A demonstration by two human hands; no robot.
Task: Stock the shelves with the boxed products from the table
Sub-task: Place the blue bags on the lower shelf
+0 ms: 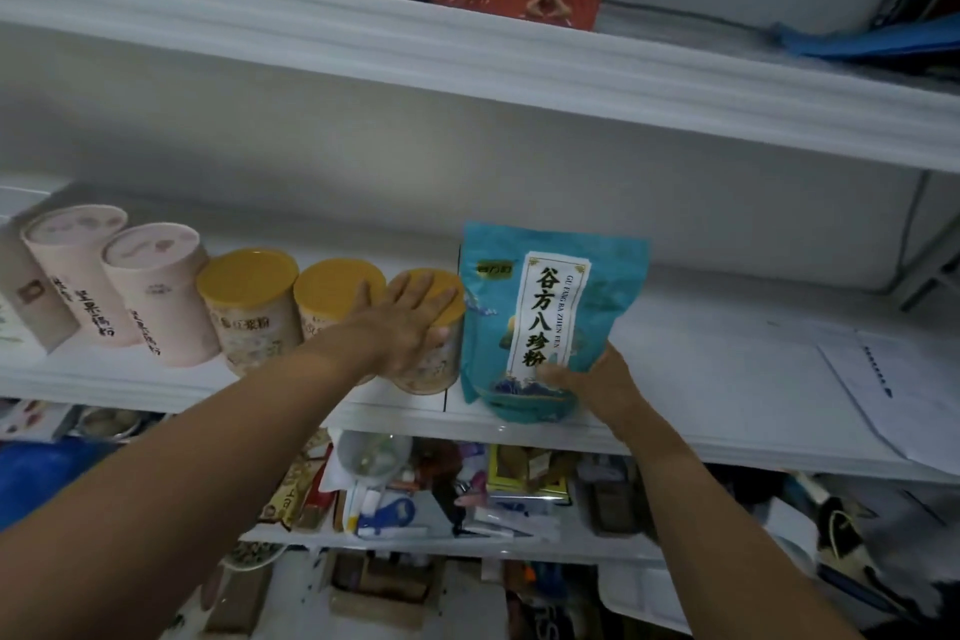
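Both forearms reach up to the middle shelf (701, 411), where a placing step seems under way. The right hand (592, 379) pinches the lower edge of the upright teal pouch (550, 312); the left hand (410, 322) lies spread on a yellow-lidded canister (434, 327) touching it. Next, probably let go of the pouch without toppling it.

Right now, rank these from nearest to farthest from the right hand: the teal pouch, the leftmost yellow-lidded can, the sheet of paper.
1. Teal pouch, held by the right hand.
2. Sheet of paper, on the shelf's right.
3. Leftmost yellow-lidded can, far left.
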